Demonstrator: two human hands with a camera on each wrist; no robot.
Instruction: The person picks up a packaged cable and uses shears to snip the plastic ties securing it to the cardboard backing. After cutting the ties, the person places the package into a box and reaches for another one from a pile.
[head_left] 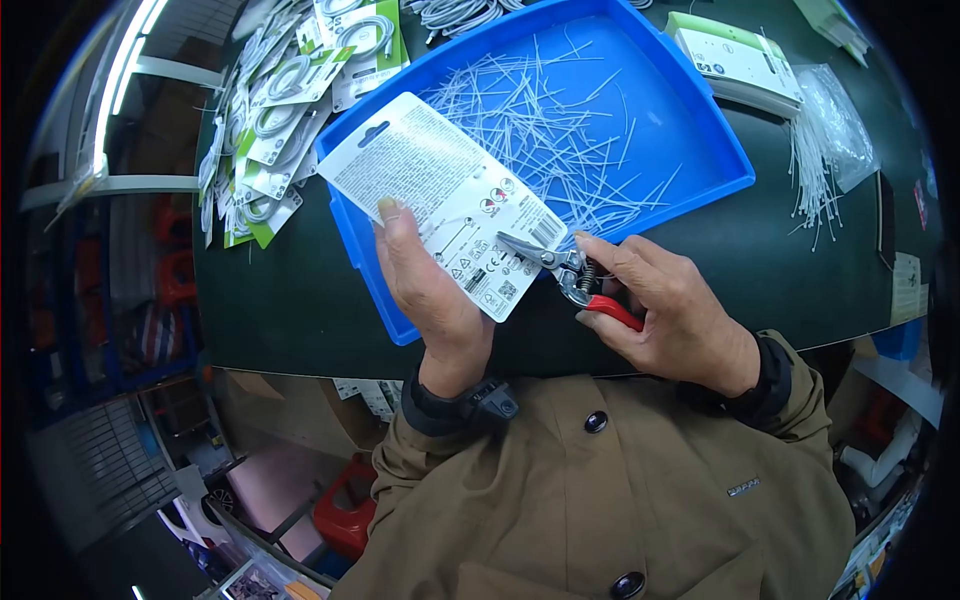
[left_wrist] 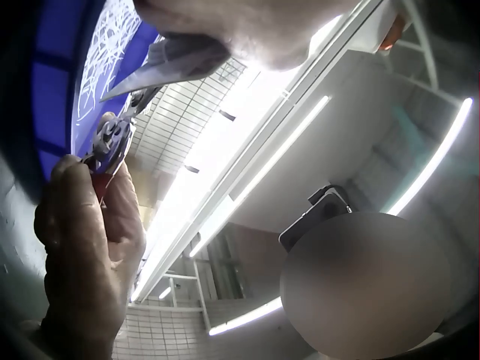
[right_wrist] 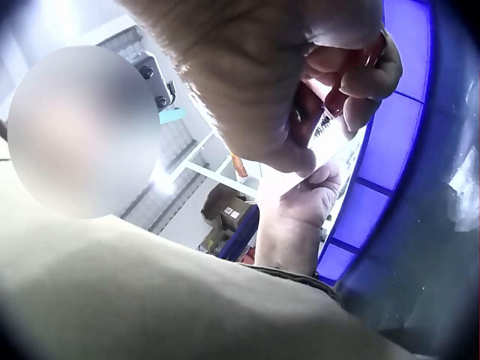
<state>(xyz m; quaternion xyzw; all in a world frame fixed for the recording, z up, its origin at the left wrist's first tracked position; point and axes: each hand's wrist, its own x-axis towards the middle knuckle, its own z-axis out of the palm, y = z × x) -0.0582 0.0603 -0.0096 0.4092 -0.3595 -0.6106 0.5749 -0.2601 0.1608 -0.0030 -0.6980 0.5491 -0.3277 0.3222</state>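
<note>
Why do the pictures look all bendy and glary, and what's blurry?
Head view: the table edge looks bowed, perhaps from a wide lens, corners black, the card fairly sharp; left wrist view: ceiling lights glare white, a round patch is blurred; right wrist view: white glare beside the left hand, another round patch blurred.

White with black print on card (head_left: 450, 205); red and silver on pruner (head_left: 572, 288); plain blue on tray (head_left: 655, 95); dark green on surface (head_left: 275, 310); brown on coat (head_left: 540, 490).
</note>
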